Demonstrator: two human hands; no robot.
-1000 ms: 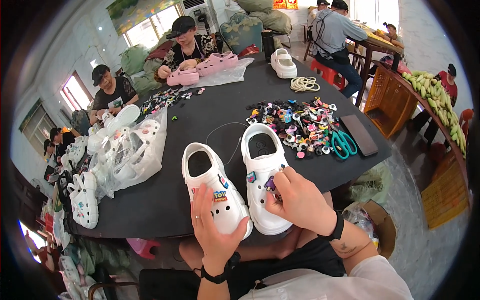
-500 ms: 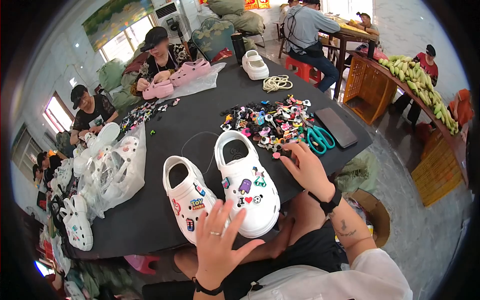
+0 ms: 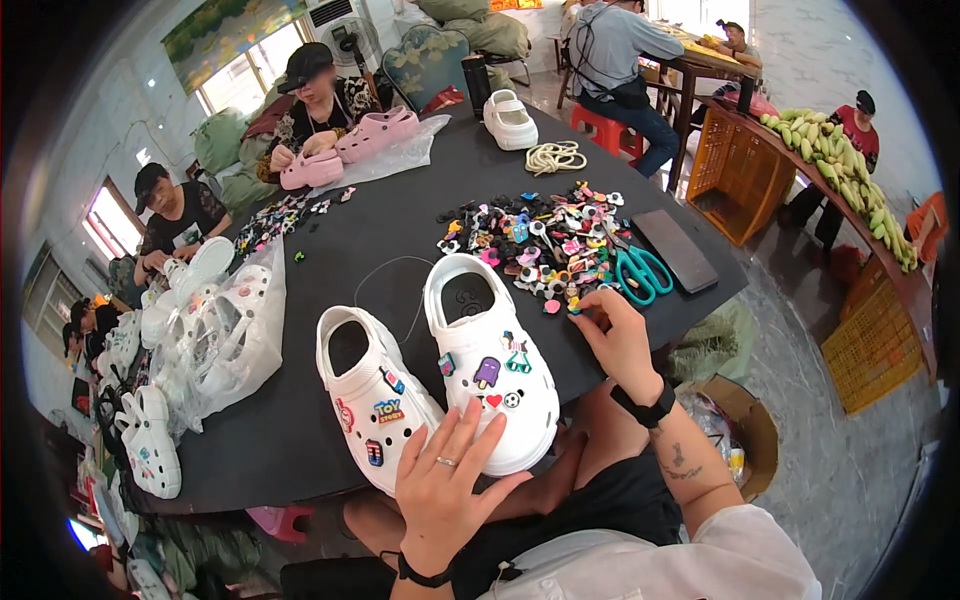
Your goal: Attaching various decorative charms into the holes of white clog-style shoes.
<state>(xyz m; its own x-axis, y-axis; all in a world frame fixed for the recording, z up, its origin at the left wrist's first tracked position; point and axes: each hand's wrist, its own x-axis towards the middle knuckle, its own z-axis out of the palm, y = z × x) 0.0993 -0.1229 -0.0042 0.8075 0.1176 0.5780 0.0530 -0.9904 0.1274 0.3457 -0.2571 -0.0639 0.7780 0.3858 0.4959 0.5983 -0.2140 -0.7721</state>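
Note:
Two white clogs stand side by side before me, the left clog (image 3: 372, 395) and the right clog (image 3: 490, 365), both dotted with colourful charms. My left hand (image 3: 450, 485) lies over their toe ends, fingers outstretched and holding nothing; whether it presses on them I cannot tell. At the near edge of a heap of shoe charms (image 3: 540, 235), my right hand (image 3: 612, 335) pinches a small yellowish charm (image 3: 573, 305) between thumb and fingertips. A pinkish-red charm (image 3: 551, 307) lies just left of those fingers.
Teal-handled scissors (image 3: 642, 275) and a dark phone (image 3: 675, 250) lie right of the heap. Farther back are a coiled cord (image 3: 555, 157) and another white clog (image 3: 510, 120). Bagged white clogs (image 3: 235, 320) fill the left side. Across the black table (image 3: 340, 270), a person handles pink clogs (image 3: 375, 135).
My right hand's fingers have closed on a small charm at the heap's edge. My left hand has come down slightly over the clogs' toes, its fingers less spread.

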